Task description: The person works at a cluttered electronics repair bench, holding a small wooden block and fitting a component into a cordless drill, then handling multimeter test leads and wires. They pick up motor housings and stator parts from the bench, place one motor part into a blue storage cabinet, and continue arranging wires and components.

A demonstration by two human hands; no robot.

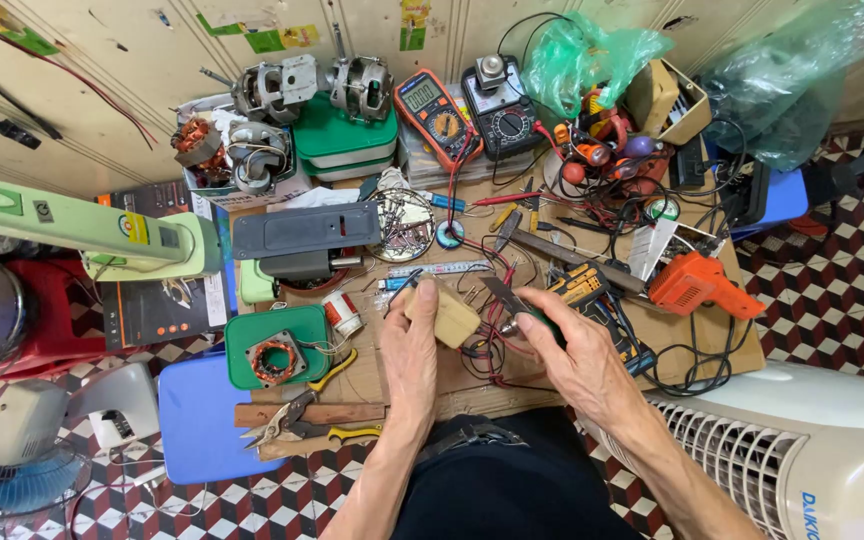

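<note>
Left hand [414,345] clamps a small beige block [449,318] mid-board; right hand [570,350] grips a green-handled tool [532,322], tip beside the block, red wires [492,345] btwn; we judge work's mid-way, nothing closed up yet; orange drill [700,285] far right, multimeters [472,115] beyond.

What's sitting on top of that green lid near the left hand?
On the green lid lies a square motor stator with copper windings, wires trailing off right. Whatever is beneath the stator and lid is covered.
</note>
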